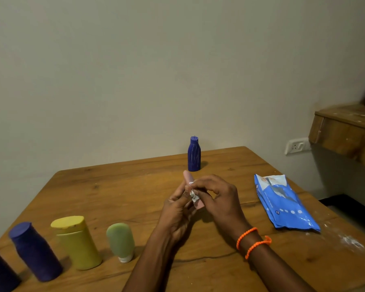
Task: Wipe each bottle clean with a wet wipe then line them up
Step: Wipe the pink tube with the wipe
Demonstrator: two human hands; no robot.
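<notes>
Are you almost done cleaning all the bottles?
Hard to say exactly. One blue bottle stands alone at the far edge, perhaps already wiped. The left hand holds a pink tube while the right hand rubs it with a wipe. Near the left edge a green tube, a yellow bottle and two dark blue bottles wait in a row.

Pink tube (187, 180), white wipe (193, 196), orange wrist bands (253, 242). Row bottles: dark blue (35, 251), yellow (77, 242), pale green with white cap (120, 241); far bottle (193, 154) blue, scratched pale. Wipe pack (282, 204) blue-white; table (114, 186) brown wood grain.
</notes>
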